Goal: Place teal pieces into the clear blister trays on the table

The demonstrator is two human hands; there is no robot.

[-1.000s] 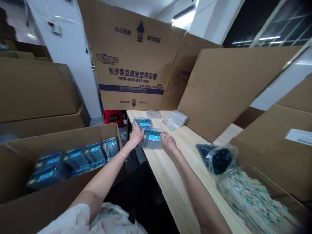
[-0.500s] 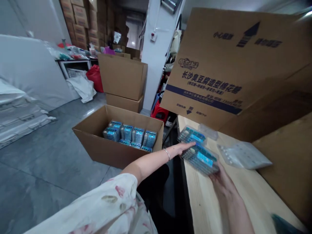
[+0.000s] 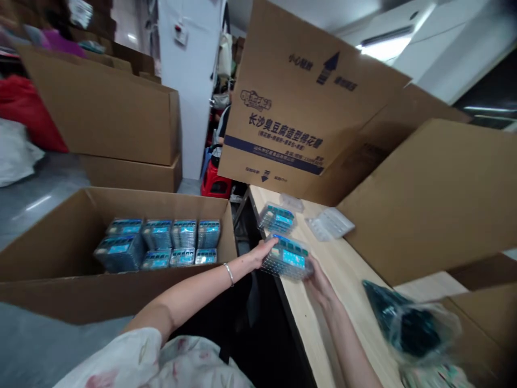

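Observation:
Both hands hold a clear plastic pack with blue labels (image 3: pixel 286 258) just above the left edge of a pale wooden table (image 3: pixel 307 307). My left hand (image 3: pixel 262 253) grips its near left edge, and my right hand (image 3: pixel 319 285) supports its lower right side. Behind it, a similar blue-labelled pack (image 3: pixel 277 218) lies on the table. Several more packs (image 3: pixel 157 242) stand in rows inside an open cardboard box (image 3: pixel 121 199) to the left of my left hand. Two unlabelled clear plastic trays (image 3: pixel 329 223) lie farther along the table.
A printed cardboard box flap (image 3: pixel 278 113) rises behind the table, and large cardboard sheets (image 3: pixel 428 205) stand along its right side. A dark item in a plastic bag (image 3: pixel 412 328) lies at the lower right. Stacked boxes (image 3: pixel 100 113) and a white pillar (image 3: pixel 189 81) stand behind.
The pack has moved from the table's middle toward its left edge, held up between my hands. My view has swung left since the oldest frame, showing more of the open box.

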